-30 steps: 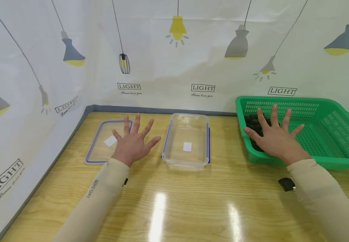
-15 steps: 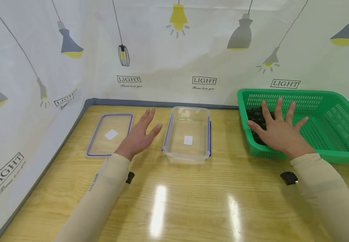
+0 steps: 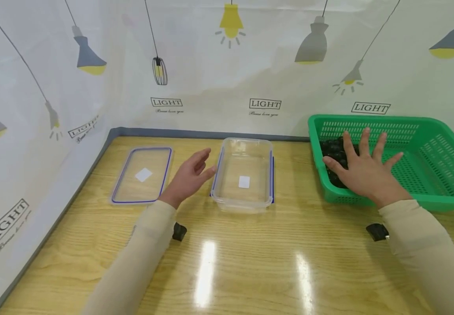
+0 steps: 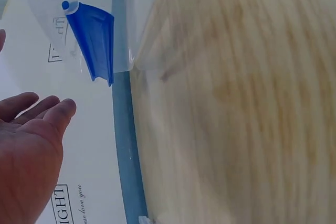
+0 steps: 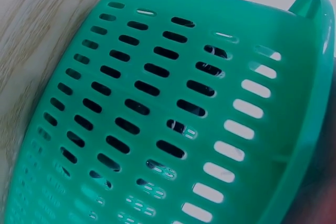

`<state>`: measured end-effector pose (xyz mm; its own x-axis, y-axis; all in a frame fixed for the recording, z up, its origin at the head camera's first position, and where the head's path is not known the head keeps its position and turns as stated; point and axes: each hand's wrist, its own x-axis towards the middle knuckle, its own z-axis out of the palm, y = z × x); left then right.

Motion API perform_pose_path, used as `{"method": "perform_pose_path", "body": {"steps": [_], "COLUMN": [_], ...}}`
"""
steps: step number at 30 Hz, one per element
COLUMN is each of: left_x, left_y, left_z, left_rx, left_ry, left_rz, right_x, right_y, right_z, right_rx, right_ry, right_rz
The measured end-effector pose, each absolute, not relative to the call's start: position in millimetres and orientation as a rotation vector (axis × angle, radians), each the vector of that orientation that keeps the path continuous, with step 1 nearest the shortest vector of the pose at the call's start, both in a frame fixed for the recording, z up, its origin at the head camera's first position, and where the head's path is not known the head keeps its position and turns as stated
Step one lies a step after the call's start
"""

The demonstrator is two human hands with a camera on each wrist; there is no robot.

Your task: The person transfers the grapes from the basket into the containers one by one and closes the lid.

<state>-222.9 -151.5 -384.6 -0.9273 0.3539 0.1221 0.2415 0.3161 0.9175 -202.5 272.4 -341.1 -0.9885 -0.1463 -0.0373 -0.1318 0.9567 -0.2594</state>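
Two arms in tan sleeves reach out over the wooden worktop [image 3: 250,262].

The left hand [image 3: 187,177] is turned on its side, just beside the left wall of the clear box [image 3: 244,175]. Its fingers [image 3: 203,159] are loose and a little bent, and hold nothing. The box stands open, mouth up, near the middle of the far edge, so things could drop straight in. Its lid [image 3: 142,175] lies flat on the worktop, near the far left corner.

The right hand [image 3: 364,173] is spread wide and flat over the near rim of the green basket [image 3: 427,162], at the far right corner. Its fingers [image 3: 364,140] are above a pile of small dark things [image 3: 331,151] inside. I cannot tell if they touch them.
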Motion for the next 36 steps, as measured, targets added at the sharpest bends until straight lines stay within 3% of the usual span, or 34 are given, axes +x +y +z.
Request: {"method": "perform_pose_path", "body": {"steps": [36], "left_x": [-229.3], "left_y": [-146.9], "left_z": [-406.7], "left_rx": [0.519], "left_ry": [2.409], "left_rz": [1.664], "right_x": [-205.5], "right_y": [278.5], "right_z": [-335.9], "right_rx": [-0.250], "right_ry": [2.978], "right_rz": [-0.455]}}
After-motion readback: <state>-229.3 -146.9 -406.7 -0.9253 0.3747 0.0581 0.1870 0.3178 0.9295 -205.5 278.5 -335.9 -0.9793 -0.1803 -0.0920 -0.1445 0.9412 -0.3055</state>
